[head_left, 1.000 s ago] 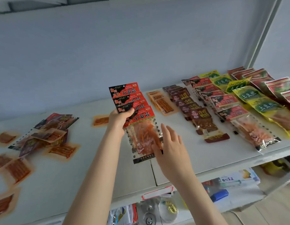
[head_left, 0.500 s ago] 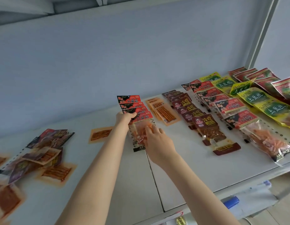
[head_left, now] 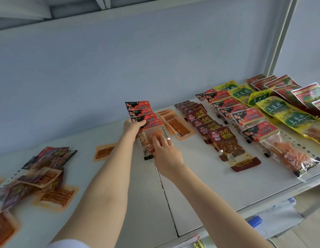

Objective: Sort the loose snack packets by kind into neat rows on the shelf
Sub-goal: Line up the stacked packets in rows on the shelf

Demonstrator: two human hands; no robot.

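My left hand (head_left: 132, 126) grips a fanned stack of red-and-black snack packets (head_left: 143, 115) by its left edge, low over the white shelf (head_left: 200, 185). My right hand (head_left: 164, 151) rests with straight fingers on the clear lower part of the front packet. Right of the stack lie sorted rows: orange stick packets (head_left: 175, 124), dark brown packets (head_left: 209, 126), more red-and-black packets (head_left: 252, 122), yellow-green packets (head_left: 280, 111) and red-green packets (head_left: 298, 90). A loose heap of mixed packets (head_left: 39, 174) lies at the left.
A single orange packet (head_left: 102, 152) lies between the heap and my left arm. More loose orange packets (head_left: 3, 228) sit at the far left edge. The blue back wall and a white upright post (head_left: 282, 36) bound the shelf. A lower shelf with items shows below.
Both hands and the packet stack have moved farther back on the shelf, toward the orange row. My right hand went from beside the front packet onto it.
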